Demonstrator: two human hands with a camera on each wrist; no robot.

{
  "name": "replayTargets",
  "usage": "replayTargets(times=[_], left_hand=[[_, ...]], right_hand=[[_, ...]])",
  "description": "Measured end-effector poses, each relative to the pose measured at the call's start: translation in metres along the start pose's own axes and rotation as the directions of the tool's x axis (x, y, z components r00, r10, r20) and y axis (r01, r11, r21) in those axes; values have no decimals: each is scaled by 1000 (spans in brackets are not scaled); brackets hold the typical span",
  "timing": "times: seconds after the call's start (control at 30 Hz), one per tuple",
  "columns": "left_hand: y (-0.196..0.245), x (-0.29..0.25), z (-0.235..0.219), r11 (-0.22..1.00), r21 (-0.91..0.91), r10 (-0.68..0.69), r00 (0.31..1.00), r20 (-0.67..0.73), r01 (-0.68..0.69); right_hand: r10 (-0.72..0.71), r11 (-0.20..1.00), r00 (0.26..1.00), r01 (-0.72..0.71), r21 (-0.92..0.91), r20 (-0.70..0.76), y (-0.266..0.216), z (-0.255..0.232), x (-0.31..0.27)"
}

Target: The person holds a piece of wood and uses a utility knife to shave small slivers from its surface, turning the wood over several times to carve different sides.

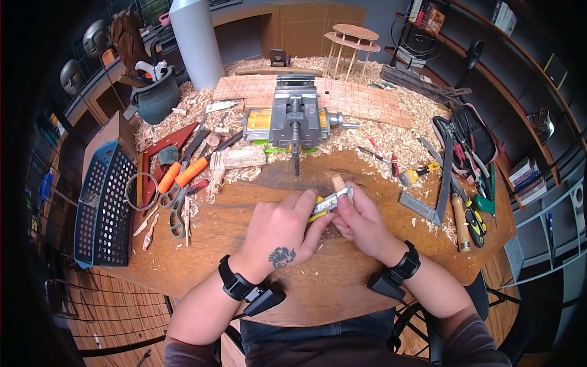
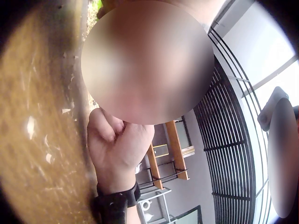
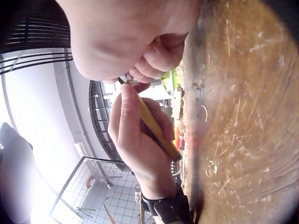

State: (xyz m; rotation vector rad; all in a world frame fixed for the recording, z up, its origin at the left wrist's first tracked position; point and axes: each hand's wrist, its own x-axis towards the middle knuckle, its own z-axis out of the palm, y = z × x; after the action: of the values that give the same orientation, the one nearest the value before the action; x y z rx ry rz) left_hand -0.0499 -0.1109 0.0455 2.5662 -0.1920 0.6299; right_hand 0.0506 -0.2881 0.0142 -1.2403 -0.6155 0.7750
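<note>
Over the front middle of the table, my left hand (image 1: 278,223) grips a yellow and grey utility knife (image 1: 327,205). Its yellow handle (image 3: 159,130) lies across the curled fingers in the right wrist view. My right hand (image 1: 365,223) pinches a small piece of light wood (image 1: 338,181), with the thumb right at the knife's front end. Both hands are close together, and the wood's lower part is hidden behind the knife and fingers. A blurred patch covers most of the work in the left wrist view, leaving the right hand (image 2: 119,144) partly visible.
A bench vise (image 1: 295,116) stands beyond the hands among wood shavings. On the left are a plastic basket (image 1: 104,202), orange-handled tools (image 1: 192,171) and scissors (image 1: 177,217). To the right lie a metal square (image 1: 422,208), a wooden-handled tool (image 1: 460,223) and a tool pouch (image 1: 468,134).
</note>
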Motion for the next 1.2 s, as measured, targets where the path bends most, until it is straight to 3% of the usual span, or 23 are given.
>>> replayTargets(times=[0.2,0.27,0.37,0.87,1.07,1.2], left_hand=[[2,0,0,998,54,-15,998,-55,18],[2,0,0,998,58,-19,997,-70,23],[1,0,2,997,72,-19,997,-75,24],[10,-1,3,995,31,-89,991,-100,93],[17,-1,4,988,28,-147,985,-89,150],[20,-1,8,994,49,-88,983,-159,97]], right_hand=[[-48,999,999,48,11,3,6,-2,5],[-87,984,994,75,-160,-66,7,-3,6],[-92,974,989,65,-217,-114,4,-1,6],[-29,985,987,1,-172,-160,1,-1,6],[-67,989,982,42,-143,-177,-3,3,6],[-81,989,981,57,-135,-176,0,0,6]])
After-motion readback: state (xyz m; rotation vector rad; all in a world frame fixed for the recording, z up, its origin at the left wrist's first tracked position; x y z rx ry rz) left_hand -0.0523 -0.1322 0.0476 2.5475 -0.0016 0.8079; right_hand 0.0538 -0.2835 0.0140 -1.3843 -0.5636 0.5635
